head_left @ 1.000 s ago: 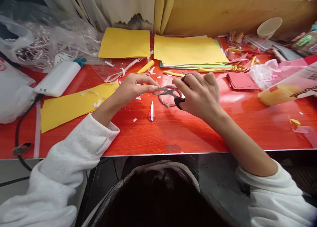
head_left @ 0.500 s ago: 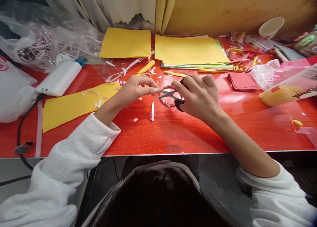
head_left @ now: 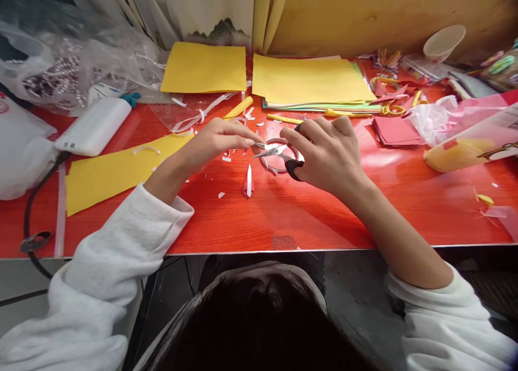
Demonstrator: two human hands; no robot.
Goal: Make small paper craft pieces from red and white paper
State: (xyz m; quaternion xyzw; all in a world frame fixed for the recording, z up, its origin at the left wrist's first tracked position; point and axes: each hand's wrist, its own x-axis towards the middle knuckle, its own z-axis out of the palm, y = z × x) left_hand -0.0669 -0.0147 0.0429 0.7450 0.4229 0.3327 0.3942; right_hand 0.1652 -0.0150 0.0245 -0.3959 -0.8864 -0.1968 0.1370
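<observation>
While our right hand (head_left: 328,156) grips the scissors (head_left: 275,151), fingers through the black loops and blades slightly parted, our left hand (head_left: 220,141) pinches a tiny scrap (head_left: 259,144) at the blade tips above the red surface (head_left: 324,214). So close a pinch, we judge, risks a nick, or the scrap slipping crooked.

We see a red table (head_left: 307,220) with small white paper scraps on it. At its far edge one yellow sheet (head_left: 204,67) lies beside a stack of yellow sheets (head_left: 309,79). On the left, a long yellow sheet (head_left: 109,171) lies near a white power bank (head_left: 94,127), and clear plastic bags (head_left: 73,63) lie behind the power bank. On the right we see red paper squares (head_left: 394,130), yellow-handled scissors (head_left: 390,109) and, further back, a tilted paper cup (head_left: 443,41).
</observation>
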